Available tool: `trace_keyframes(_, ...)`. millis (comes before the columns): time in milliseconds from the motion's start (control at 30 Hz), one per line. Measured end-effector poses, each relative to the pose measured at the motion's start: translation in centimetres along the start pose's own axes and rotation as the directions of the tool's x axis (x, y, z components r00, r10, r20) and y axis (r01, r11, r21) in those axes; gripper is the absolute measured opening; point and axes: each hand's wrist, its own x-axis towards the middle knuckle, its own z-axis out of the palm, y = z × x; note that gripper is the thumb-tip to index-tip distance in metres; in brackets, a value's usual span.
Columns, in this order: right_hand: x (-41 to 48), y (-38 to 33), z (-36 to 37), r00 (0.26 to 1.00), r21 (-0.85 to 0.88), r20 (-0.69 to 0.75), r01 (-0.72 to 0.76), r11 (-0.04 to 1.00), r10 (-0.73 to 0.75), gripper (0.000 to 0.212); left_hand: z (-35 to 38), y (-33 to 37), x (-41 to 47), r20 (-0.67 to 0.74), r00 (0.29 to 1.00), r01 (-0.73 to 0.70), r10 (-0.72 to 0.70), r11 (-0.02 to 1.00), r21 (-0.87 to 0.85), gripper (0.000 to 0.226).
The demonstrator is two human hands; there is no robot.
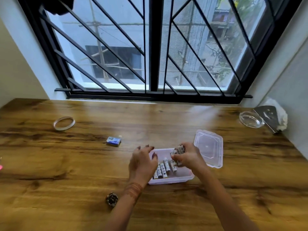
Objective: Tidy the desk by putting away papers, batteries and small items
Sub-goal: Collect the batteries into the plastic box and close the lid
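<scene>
Wooden desk (pixel 50 164), from the left: a tape ring (pixel 64 123) and a small blue box (pixel 113 141). The left hand (pixel 143 162) hovers over the left rim of the clear plastic tub (pixel 171 180), fingers loosely spread, holding nothing. Inside, a row of batteries (pixel 162 170) lies side by side, long axes pointing away from the person. The right hand (pixel 188 157) grips the held batteries (pixel 180 150), perhaps two or three through the blur, just above that row's right end. The lid (pixel 209 147) lies just right of the tub.
</scene>
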Motion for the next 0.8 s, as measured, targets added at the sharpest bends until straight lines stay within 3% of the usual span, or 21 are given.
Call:
trace_keyframes(100,0.0,0.3,0.5,0.993,-0.405,-0.074,0.058,0.912,-0.096,0.016,0.5,-1.5,1.2,0.04,0.999,-0.014,0.01,0.995,0.103,0.045)
trace_keyframes(300,-0.6,0.2,2.0,0.986,-0.592,-0.081,0.071,0.803,-0.147,0.011,1.9,-3.6,1.4,0.029,0.998,-0.059,0.057,0.994,0.095,0.041)
trace_keyframes(800,-0.3,0.0,1.5,0.995,-0.595,-0.019,0.066,0.801,-0.096,0.019,3.2,-4.9,1.5,-0.039,0.997,-0.067,0.067,0.998,0.011,0.04)
